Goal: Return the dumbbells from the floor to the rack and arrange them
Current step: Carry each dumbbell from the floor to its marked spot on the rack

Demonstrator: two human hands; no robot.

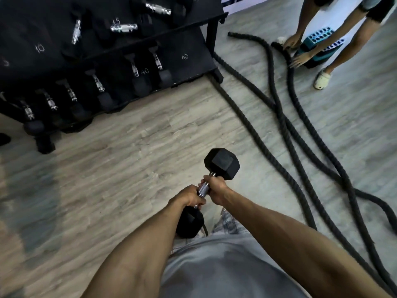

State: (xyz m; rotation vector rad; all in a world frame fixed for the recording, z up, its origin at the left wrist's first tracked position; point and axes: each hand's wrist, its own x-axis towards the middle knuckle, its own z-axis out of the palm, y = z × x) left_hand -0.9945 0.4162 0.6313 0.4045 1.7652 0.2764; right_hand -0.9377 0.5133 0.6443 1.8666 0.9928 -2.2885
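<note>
Holding the dumbbell (223, 163) off the floor (129, 147), well short of the rack (193, 61), with left hand (189, 197) and right hand (217, 189) both clenched round its handle; risks tripping on the ropes (268, 134) close to the right, or dropping it through a slipping grip.

Before you: wood-grain floor (120, 160) bearing the loaded dumbbell rack (202, 61), upper left, and black battle ropes (285, 130), right side.

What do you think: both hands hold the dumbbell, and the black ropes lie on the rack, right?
Not quite. The ropes lie on the floor, right of the rack; the head view shows it. The left hand and right hand do hold the dumbbell.
</note>
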